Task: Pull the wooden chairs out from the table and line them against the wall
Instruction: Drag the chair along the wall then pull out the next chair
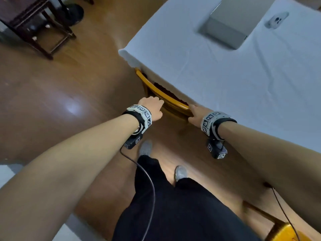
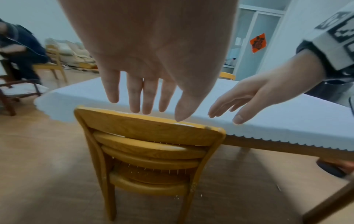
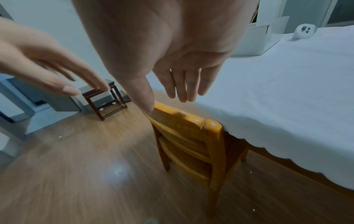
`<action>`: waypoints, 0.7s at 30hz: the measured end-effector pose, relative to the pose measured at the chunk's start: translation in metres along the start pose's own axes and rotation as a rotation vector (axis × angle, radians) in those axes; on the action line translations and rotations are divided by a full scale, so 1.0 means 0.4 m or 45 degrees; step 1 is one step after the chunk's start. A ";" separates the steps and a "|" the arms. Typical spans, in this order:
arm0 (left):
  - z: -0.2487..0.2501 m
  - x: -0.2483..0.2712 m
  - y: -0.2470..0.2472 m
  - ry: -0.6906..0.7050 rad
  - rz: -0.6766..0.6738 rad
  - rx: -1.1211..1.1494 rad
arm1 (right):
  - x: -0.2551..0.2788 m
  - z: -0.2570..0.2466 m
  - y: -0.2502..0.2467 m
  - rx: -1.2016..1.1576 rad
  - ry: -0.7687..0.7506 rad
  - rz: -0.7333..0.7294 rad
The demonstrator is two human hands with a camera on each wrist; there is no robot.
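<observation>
A yellow wooden chair (image 1: 163,96) (image 2: 149,130) (image 3: 184,122) stands tucked under the table (image 1: 217,75), which has a white cloth over it. The chair's curved top rail faces me. My left hand (image 1: 151,106) (image 2: 162,109) is over the left part of the rail, fingers straight and spread. My right hand (image 1: 195,113) (image 3: 166,100) is at the rail's right end, fingers straight, with its thumb tip at the rail. Neither hand curls around the wood. I cannot tell whether the fingertips touch it. The tablecloth hides the chair's seat.
A closed grey laptop (image 1: 231,23) and a phone (image 1: 277,20) lie on the table. A dark wooden stool (image 1: 34,26) stands at the far left. Another yellow chair (image 1: 278,228) is at the bottom right. A seated person (image 2: 21,50) is across the room. Bare wooden floor lies behind me.
</observation>
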State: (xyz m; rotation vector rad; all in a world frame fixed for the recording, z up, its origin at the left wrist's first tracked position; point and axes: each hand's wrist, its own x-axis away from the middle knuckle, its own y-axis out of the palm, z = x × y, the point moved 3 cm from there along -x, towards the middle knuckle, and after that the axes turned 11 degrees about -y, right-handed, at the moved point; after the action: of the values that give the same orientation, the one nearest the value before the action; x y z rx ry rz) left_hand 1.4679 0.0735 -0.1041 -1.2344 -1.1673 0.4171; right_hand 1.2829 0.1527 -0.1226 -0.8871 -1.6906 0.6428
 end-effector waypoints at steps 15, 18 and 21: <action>-0.158 -0.498 0.072 0.548 -0.136 -0.282 | -0.324 -0.038 0.059 -0.165 0.599 0.081; -0.157 -0.509 0.082 0.555 -0.117 -0.311 | -0.326 -0.053 0.061 -0.197 0.701 0.157; -0.164 -0.497 0.095 0.586 -0.078 -0.341 | -0.306 -0.078 0.070 -0.223 0.736 0.222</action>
State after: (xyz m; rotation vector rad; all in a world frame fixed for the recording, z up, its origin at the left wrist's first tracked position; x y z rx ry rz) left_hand 1.4549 -0.1035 -0.2216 -1.4278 -0.8758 -0.0766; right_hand 1.3380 0.0687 -0.2038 -1.2194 -1.1660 0.3070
